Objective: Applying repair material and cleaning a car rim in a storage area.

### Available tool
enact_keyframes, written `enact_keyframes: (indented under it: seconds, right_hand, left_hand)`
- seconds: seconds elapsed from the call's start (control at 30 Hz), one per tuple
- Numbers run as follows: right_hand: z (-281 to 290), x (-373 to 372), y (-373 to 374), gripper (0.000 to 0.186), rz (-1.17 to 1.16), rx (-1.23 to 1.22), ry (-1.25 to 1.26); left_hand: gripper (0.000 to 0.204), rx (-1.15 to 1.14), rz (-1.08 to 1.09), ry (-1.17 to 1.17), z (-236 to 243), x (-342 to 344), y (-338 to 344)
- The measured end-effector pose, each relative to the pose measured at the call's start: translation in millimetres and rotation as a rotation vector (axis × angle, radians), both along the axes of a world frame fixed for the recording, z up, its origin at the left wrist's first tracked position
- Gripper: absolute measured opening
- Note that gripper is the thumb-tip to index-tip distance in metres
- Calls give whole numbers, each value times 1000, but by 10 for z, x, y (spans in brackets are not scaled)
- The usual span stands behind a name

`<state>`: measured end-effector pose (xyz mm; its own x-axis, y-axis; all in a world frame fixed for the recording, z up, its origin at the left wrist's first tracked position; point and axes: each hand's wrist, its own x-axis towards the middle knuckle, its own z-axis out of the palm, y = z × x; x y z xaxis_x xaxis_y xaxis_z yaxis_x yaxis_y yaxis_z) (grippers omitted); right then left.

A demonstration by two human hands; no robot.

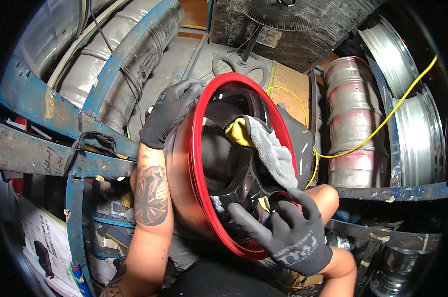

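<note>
While the left hand (170,111) lies at the upper left edge of the red-lipped black wheel rim (249,171), the right hand (295,240) is over the lower right part of its spoked face. Both hands wear dark gloves. The wheel rim stands tilted in front of the person, above the lap, between the forearms, with the right knee (329,195) just beyond its right side.

On the left, the fingers lie close together against the edge; I cannot tell whether that grip clasps it or only rests there. On the right, the thumb stands well away from the bent fingers, near a small pale-yellow scrap (264,203); whether the grip pinches it I cannot tell.

A grey-and-yellow cloth (272,151) drapes over the spokes inside the red lip. To the left is a blue metal frame (38,101); to the right, a yellow hose (328,156) runs past a stack of silver wheel rims (351,126). A pedestal fan (278,15) stands behind.
</note>
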<state>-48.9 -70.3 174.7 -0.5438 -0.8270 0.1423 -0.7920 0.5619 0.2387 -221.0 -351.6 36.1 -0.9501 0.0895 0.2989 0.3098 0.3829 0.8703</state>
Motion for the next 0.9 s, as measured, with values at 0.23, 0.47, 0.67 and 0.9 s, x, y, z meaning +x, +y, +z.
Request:
enact_keyframes:
  seconds: [0.23,0.47,0.67,0.9]
  right_hand:
    - [33,-37,-69,54,232,215,72]
    - [211,21,207,51,36,-17,-9]
    - [-107,-341,513,39,-205,-648,-210]
    - [-320,-900,667,15,-127,-1170,-537]
  left_hand:
    - [32,-89,-41,89,-39,-32,-17]
    - [29,-190,45,152,291,104,85]
    - [28,363,277,239,837,517,275]
    - [50,-396,-86,118,1644,1171,1003]
